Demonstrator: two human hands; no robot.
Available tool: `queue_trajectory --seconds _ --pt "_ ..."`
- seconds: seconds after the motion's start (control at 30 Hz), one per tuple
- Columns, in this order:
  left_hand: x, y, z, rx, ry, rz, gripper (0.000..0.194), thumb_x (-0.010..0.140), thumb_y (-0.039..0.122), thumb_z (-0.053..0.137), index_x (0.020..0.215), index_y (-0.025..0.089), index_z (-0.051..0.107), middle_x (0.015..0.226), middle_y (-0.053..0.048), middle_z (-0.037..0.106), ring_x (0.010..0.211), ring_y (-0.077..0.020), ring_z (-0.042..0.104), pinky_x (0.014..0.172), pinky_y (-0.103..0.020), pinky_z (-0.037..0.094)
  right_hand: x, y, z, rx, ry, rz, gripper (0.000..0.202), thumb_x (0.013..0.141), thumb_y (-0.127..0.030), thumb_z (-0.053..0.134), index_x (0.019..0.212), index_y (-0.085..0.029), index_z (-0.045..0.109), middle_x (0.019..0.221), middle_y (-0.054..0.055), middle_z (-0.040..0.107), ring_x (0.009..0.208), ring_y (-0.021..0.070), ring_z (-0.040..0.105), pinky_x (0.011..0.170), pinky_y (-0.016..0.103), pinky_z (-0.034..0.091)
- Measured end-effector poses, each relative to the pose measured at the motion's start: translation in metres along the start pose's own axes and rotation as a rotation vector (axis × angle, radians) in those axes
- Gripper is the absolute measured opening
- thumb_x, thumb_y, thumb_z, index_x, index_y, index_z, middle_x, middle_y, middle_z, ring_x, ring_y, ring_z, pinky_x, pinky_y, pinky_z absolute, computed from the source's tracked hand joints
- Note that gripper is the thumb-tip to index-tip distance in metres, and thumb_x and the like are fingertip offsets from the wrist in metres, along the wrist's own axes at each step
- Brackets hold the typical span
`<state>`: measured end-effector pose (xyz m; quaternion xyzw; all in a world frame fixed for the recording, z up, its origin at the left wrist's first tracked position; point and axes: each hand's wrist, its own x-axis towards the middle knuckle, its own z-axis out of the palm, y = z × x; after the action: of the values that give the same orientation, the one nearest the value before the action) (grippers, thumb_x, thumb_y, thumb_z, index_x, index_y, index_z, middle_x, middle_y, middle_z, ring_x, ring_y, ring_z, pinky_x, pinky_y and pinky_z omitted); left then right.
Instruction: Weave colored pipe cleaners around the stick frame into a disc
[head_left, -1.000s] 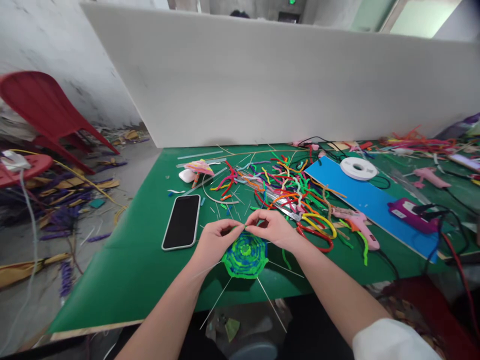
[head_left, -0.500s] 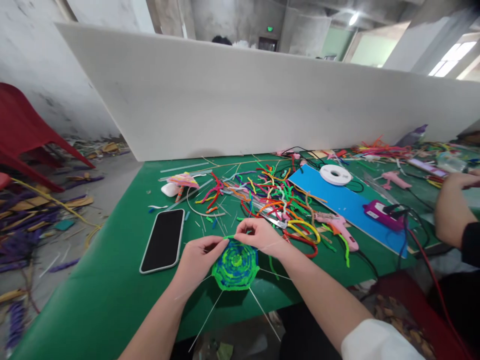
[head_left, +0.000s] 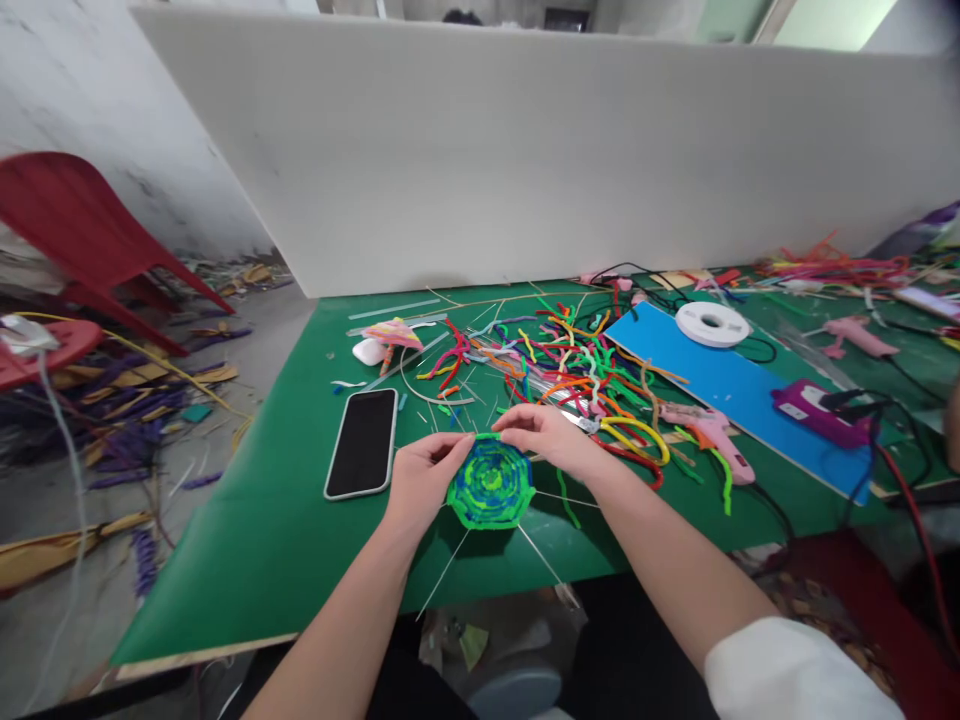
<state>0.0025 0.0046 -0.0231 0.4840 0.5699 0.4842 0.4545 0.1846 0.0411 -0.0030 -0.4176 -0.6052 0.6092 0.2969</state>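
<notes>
Left hand [head_left: 427, 475] and right hand [head_left: 546, 437] pinch the woven disc [head_left: 491, 484] near eleven and one o'clock — weave rimmed, outer spokes [head_left: 443, 575] bare.

A fuzzy, matt surface is shown by the woven disc [head_left: 491, 482] and the heaped pipe cleaners [head_left: 594, 372]. The phone [head_left: 361, 443] is faced in smooth, dark gloss. The table [head_left: 262, 520] is covered in smooth green sheeting, faintly shiny, edged with pale wood. The chair [head_left: 67, 215] and glue gun [head_left: 721, 440] are moulded in plastic.
</notes>
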Motion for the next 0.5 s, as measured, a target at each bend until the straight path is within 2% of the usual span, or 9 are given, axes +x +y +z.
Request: queue_trajectory --seconds 0.13,0.23,0.3,0.4,0.5 --pt "-0.001 0.001 0.003 0.013 -0.028 -0.012 0.025 0.064 0.038 0.068 0.076 0.016 0.07 0.073 -0.004 0.07 0.069 -0.0172 0.062 0.063 -0.025 0.048 0.0 0.004 -0.004 0.003 0.003 0.038 0.025 0.064 -0.037 0.065 0.072 -0.014 0.061 0.061 -0.002 0.054 0.053 0.0063 0.047 0.049 0.019 0.038" --pt "-0.002 0.005 -0.003 -0.003 -0.122 -0.037 0.032 0.066 0.041 0.064 0.084 0.016 0.07 0.083 -0.006 0.07 0.08 -0.0206 0.062 0.069 -0.027 0.048 0.001 0.007 -0.005 -0.023 0.032 0.046 0.025 0.064 -0.038 0.064 0.069 -0.013 0.06 0.057 -0.003 0.052 0.05 0.0057 0.045 0.045 0.019 0.036" --pt "0.0 0.01 -0.013 -0.061 -0.251 -0.09 0.042 0.071 0.049 0.055 0.097 0.017 0.067 0.096 -0.008 0.068 0.091 -0.0243 0.06 0.071 -0.03 0.048 0.001 0.007 -0.007 -0.03 0.038 0.049 0.026 0.064 -0.038 0.064 0.068 -0.013 0.059 0.055 -0.003 0.051 0.048 0.0054 0.043 0.044 0.018 0.034" --pt "0.008 0.018 -0.037 -0.281 -0.437 -0.158 0.069 0.072 0.066 0.033 0.107 0.014 0.063 0.102 -0.015 0.066 0.098 -0.031 0.058 0.071 -0.038 0.049 -0.001 0.006 -0.011 -0.01 -0.009 0.052 0.026 0.064 -0.038 0.065 0.069 -0.013 0.059 0.052 -0.005 0.048 0.045 0.0042 0.039 0.042 0.018 0.032" --pt "0.016 0.022 -0.055 -0.42 -0.476 -0.172 0.085 0.066 0.076 0.025 0.105 0.011 0.064 0.101 -0.021 0.065 0.092 -0.0336 0.06 0.063 -0.038 0.05 -0.004 0.002 -0.015 -0.058 -0.105 0.012 0.024 0.064 -0.035 0.065 0.068 -0.013 0.06 0.053 -0.004 0.049 0.048 0.0048 0.042 0.046 0.019 0.034"
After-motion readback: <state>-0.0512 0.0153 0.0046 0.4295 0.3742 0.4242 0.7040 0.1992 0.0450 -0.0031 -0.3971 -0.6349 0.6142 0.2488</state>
